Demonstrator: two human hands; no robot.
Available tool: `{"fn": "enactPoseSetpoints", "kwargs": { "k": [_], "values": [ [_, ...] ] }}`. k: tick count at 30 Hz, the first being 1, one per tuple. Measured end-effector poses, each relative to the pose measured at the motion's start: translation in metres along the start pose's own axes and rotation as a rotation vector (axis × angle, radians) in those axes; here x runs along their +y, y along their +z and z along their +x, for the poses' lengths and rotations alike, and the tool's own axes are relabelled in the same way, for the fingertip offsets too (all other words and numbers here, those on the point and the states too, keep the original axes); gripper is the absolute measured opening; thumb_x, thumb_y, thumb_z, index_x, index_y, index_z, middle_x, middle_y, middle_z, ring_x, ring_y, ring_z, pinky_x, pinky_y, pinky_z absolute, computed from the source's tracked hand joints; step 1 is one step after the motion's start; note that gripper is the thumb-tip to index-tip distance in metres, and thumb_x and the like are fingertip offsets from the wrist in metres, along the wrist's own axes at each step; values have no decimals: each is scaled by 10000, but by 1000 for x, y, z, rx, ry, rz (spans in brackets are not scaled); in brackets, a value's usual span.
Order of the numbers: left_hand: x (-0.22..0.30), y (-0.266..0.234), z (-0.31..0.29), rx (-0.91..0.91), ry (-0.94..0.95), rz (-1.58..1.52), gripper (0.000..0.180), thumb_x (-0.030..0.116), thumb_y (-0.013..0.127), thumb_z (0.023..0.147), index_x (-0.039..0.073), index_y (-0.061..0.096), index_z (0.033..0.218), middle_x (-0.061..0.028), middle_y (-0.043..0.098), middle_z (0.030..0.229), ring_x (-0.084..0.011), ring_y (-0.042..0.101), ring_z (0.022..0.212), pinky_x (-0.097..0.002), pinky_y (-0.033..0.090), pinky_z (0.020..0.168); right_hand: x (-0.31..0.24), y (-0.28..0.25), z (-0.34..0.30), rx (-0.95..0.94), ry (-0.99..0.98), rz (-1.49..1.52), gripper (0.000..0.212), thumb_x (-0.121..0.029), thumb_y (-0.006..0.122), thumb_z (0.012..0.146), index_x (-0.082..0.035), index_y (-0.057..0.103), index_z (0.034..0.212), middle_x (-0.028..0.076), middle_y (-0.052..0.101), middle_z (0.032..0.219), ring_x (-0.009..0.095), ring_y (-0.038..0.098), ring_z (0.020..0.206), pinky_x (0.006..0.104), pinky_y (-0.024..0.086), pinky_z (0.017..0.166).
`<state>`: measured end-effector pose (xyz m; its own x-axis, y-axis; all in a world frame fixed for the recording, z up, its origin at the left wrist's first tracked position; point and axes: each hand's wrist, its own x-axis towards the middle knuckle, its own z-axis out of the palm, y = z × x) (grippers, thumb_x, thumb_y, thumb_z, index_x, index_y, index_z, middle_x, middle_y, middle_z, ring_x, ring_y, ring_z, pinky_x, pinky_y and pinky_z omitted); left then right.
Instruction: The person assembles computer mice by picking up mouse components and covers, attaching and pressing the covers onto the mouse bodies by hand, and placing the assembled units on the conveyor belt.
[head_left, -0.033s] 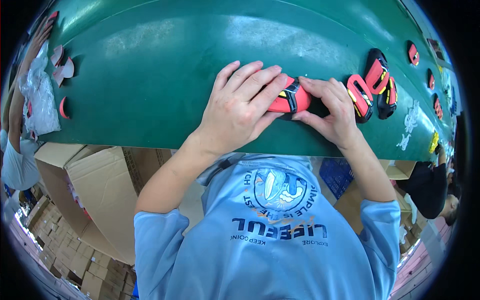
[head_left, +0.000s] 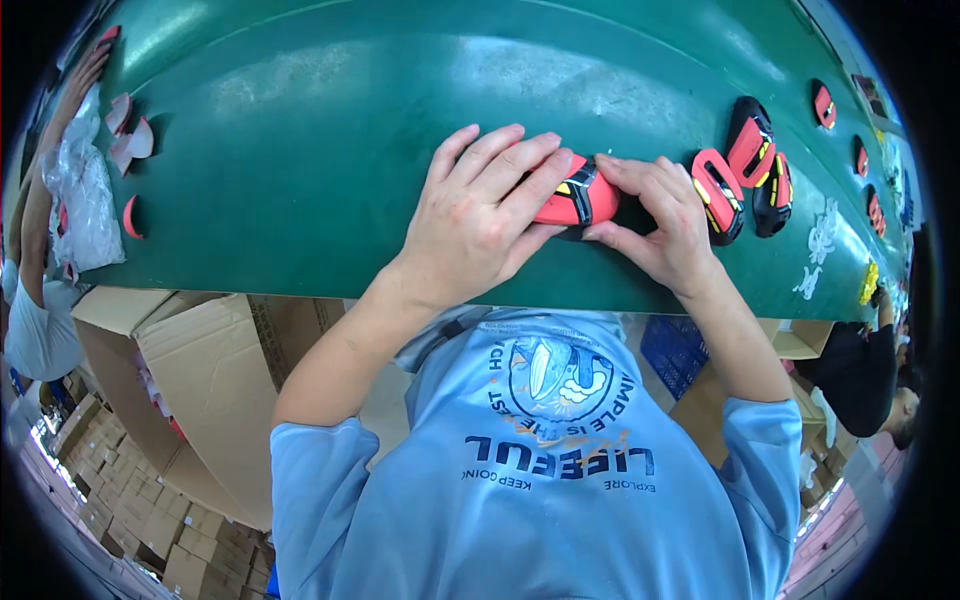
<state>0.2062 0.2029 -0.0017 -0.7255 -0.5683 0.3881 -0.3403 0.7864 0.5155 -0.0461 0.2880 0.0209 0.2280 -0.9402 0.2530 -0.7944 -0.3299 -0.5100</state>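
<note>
Near the front edge of the green table (head_left: 330, 220), both hands hold a red and black plastic piece with yellow marks (head_left: 603, 197), shaped like a toy car. My left hand (head_left: 485, 210) lies over its left part, fingers bent and closed on it, hiding much of it. On the other end, my right hand (head_left: 665, 220) grips with thumb and fingertips. To the right of that hand are three similar pieces close together: one red-topped piece (head_left: 718, 190), another behind it (head_left: 751, 145) and a darker one (head_left: 773, 197).
More such pieces (head_left: 824, 104) are spread at the far right, near white scraps (head_left: 822, 235) and a yellow item (head_left: 868, 284). At left lie red curved parts (head_left: 133, 145) and a clear plastic bag (head_left: 82, 195) beside another person's arm (head_left: 35, 220). An open cardboard box (head_left: 205, 370) stands below the table edge.
</note>
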Motion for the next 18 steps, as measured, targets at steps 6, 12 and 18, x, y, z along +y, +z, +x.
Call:
{"fn": "enactPoseSetpoints", "kwargs": {
  "k": [6,12,18],
  "values": [
    [9,2,6,-19,13,1,632,280,841,797,91,679,1379,-106,609,1473,-333,570,1341,-544,421,1135,0,-1,-9,17,35,-74,656,-429,902,751,-79,722,1275,66,760,1274,245,673,911,369,462,772],
    [30,6,40,-101,312,-60,654,384,813,853,47,656,1391,-128,572,1526,-345,499,1444,-547,355,1205,13,11,-20,47,26,-98,550,-305,928,697,-74,722,1151,71,747,1015,270,644,859,391,445,724],
    [14,12,49,-239,350,61,796,560,732,901,23,578,1468,-134,545,1566,-368,508,1432,-514,408,1178,3,11,-15,188,63,-21,375,-283,941,674,-77,762,931,76,703,843,276,601,753,414,425,683]
  ]
}}
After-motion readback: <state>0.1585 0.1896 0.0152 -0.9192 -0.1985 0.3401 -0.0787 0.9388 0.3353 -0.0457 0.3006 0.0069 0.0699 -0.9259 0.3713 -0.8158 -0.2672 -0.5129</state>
